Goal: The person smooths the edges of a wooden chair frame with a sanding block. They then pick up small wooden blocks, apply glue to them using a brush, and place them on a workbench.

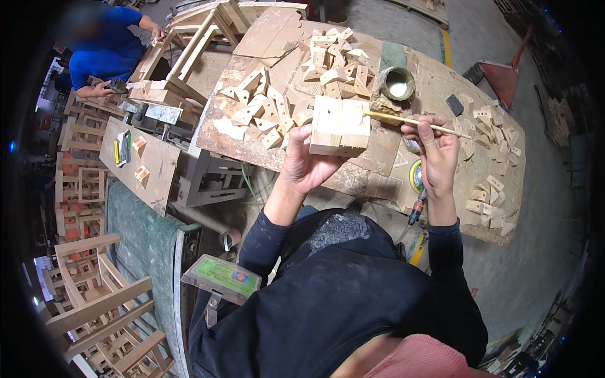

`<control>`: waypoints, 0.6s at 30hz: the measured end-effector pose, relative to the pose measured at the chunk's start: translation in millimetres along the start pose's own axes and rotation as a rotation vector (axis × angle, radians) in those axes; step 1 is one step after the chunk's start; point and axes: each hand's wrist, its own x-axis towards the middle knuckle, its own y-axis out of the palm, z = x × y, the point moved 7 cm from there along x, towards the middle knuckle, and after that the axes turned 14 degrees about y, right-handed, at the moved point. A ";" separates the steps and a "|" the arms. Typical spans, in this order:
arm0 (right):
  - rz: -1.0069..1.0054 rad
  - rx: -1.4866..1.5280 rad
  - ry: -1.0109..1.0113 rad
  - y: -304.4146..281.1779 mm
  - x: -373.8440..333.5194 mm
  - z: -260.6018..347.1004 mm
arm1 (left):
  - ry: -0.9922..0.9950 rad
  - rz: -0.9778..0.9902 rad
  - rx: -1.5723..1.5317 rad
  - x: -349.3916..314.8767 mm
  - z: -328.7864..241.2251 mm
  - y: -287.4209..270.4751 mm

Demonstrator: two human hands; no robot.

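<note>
My left hand [302,165] is closed around a pale wooden block [340,140], which looks like several pieces pressed side by side, with a small dark hole in its upper face. Between the fingers of my right hand [436,151] is a thin, long-handled brush [450,131]. Its tip meets the block's upper right edge, where a whitish wet patch shows. Just beyond the brush, a round pot [411,88] of white liquid stands on the worktable [372,157]. Angled wooden corner blocks [268,108] lie in loose heaps past my left hand.
More wooden pieces [485,132] lie at the table's right, near a dark flat pad [454,104]. A tool with a yellow-rimmed disc [416,176] hangs at the near edge. At far left, a person in blue [113,44] handles a wooden frame [195,47]. Chair frames [101,309] stand lower left.
</note>
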 end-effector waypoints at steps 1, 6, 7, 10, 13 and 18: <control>0.022 -0.003 -0.013 1.0 -2.0 1.7 | 0.011 -0.016 0.003 0.1 -0.6 1.0; 0.047 0.000 0.006 0.7 -9.0 4.3 | 0.013 0.024 -0.085 -2.7 -0.1 6.3; 0.048 0.002 0.010 0.9 -9.8 5.3 | -0.013 0.029 -0.112 -3.4 1.0 2.4; 0.050 0.028 0.017 0.9 -12.1 8.4 | -0.059 0.013 -0.205 -2.9 3.8 -4.8; 0.048 0.011 0.002 3.1 -11.6 13.2 | -0.057 -0.047 -0.292 1.1 7.7 -1.8; 0.043 0.005 -0.034 4.8 -4.8 16.5 | -0.098 -0.039 -0.383 0.9 9.9 2.5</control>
